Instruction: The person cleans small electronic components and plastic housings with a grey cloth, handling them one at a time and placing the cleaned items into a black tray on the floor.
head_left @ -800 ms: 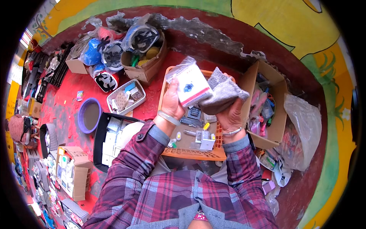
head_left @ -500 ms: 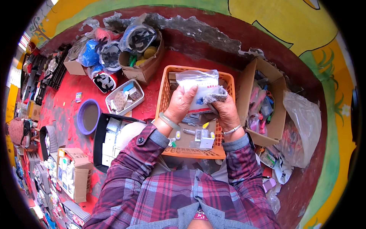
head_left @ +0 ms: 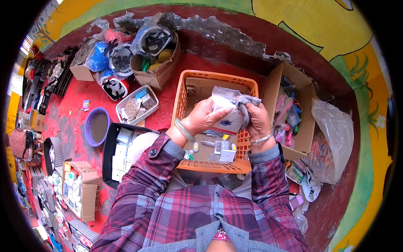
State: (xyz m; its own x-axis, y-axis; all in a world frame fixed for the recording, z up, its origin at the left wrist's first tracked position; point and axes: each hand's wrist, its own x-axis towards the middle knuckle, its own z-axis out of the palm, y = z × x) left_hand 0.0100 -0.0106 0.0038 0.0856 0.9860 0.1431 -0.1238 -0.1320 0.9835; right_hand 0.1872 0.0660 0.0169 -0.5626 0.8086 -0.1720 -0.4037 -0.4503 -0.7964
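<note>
My left hand (head_left: 203, 116) is closed on a clear plastic packet (head_left: 227, 122) with white contents and some printing, thumb lying across its front. A grey cloth (head_left: 244, 110) is bunched in my right hand (head_left: 257, 120) and touches the packet's right edge. Both hands are above an orange plastic basket (head_left: 179, 101) with perforated walls. Low inside it lie a small white box (head_left: 228, 156), a yellow-and-white piece (head_left: 195, 146) and other little items. The packet hides part of the basket's inside.
Right of the basket stands an open cardboard box (head_left: 268, 105) of colourful goods, beside a clear plastic bag (head_left: 333, 138). To the left are a white tray (head_left: 145, 116), a purple basin (head_left: 87, 128) and a black box (head_left: 110, 155). Bagged helmets (head_left: 156, 40) sit farther back.
The packet has shifted right and tilted. My right hand has moved slightly right and down, and the cloth now lies along the packet's right edge instead of over its lower front.
</note>
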